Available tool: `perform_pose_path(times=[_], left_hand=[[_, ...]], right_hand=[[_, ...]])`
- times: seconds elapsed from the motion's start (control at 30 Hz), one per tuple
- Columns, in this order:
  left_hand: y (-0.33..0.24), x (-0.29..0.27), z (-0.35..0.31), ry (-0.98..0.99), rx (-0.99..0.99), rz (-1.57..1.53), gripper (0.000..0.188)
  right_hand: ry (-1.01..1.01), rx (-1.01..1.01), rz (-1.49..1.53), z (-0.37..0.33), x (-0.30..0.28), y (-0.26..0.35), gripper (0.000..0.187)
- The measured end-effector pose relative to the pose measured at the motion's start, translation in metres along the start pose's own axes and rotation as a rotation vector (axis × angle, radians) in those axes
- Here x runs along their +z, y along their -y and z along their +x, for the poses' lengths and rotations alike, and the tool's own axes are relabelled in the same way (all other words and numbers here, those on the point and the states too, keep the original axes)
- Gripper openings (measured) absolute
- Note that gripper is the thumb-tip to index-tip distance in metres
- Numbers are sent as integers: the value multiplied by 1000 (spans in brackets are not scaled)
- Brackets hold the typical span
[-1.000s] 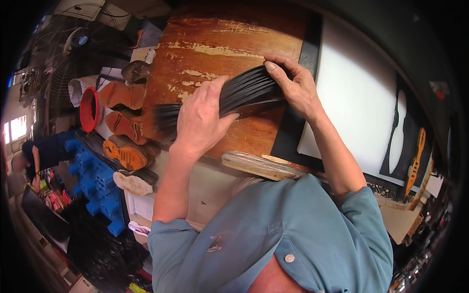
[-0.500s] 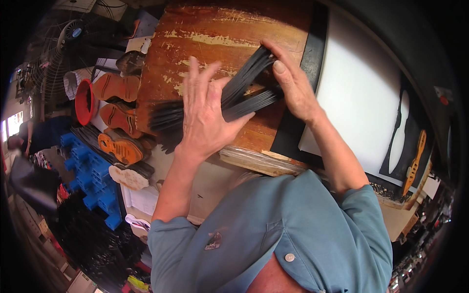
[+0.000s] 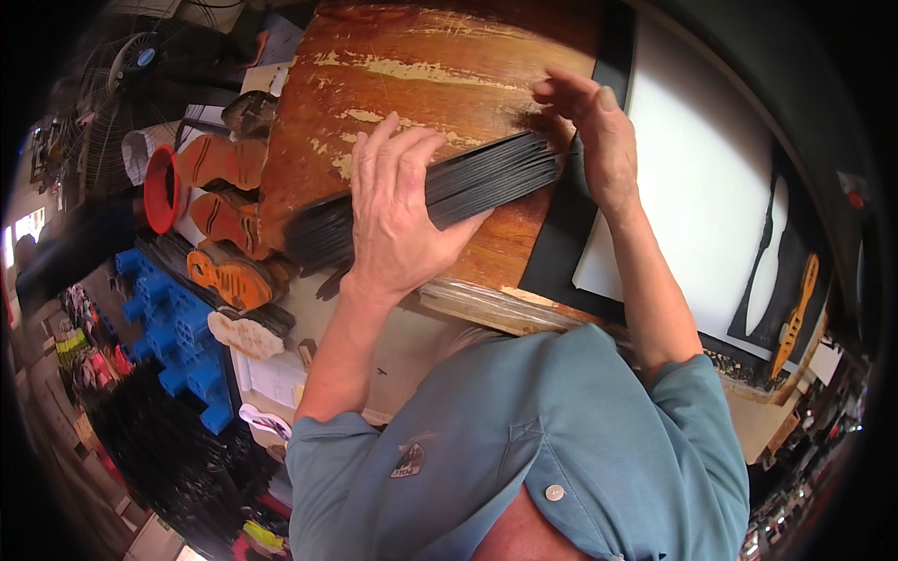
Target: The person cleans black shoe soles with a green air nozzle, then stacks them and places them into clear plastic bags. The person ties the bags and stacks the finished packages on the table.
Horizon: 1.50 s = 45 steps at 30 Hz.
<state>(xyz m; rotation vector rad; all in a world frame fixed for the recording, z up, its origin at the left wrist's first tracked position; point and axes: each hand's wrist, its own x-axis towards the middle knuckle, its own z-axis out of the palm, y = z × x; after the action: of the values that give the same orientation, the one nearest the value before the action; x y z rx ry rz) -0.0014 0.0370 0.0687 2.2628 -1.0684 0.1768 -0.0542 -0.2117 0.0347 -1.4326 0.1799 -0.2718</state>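
At the far left is one fan (image 3: 140, 61), with one set of blue plastic blocks (image 3: 182, 327) below it in view. One red bowl (image 3: 161, 192) comes next. Beside the wooden board's left edge, four sole-shaped pieces (image 3: 234, 278) run in a column: two brown, one orange, one whitish. On the wooden board (image 3: 412, 56) lies one bundle of black strips (image 3: 496, 178), slanting from the near left corner up toward the right edge; the strips sit too tightly to count.

The left hand (image 3: 398, 201) lies across the bundle, palm down, four fingers pointing to the board's far edge and slightly parted, thumb stretched out rightward along the near side. The right hand (image 3: 594, 126) is raised at the bundle's right end, wrist upright, fingers bent toward the left and blurred; whether they touch the strips I cannot tell.

Scuffed wood runs from the bundle to the far edge, giving both hands room that way; the near edge lies close below the bundle. Past the right edge come one black strip of backing (image 3: 561, 229), one white sheet (image 3: 673, 178), one long white shape (image 3: 762, 262) and one slim orange piece (image 3: 795, 313).
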Motion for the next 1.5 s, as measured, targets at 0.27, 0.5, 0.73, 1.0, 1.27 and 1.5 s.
perform_pose_path(times=[0.27, 0.5, 0.73, 1.0, 1.27, 1.5], left_hand=[[-6, -5, 1, 2, -10, 104, 88], [-5, -5, 1, 12, -9, 113, 95], [1, 0, 1, -23, -19, 60, 100], [1, -3, 3, 2, -11, 100, 103], [2, -8, 3, -5, -39, 8, 107], [-6, -14, 7, 146, -236, -184, 108]], right_hand=[[41, 60, 50, -20, 24, -14, 86], [31, -43, -310, -4, 11, -1, 77], [-76, -122, -130, -33, 3, -6, 41], [47, -157, -409, -29, -14, 17, 15], [119, -731, -683, -9, -2, 57, 17], [410, -451, -673, -9, 3, 84, 26]])
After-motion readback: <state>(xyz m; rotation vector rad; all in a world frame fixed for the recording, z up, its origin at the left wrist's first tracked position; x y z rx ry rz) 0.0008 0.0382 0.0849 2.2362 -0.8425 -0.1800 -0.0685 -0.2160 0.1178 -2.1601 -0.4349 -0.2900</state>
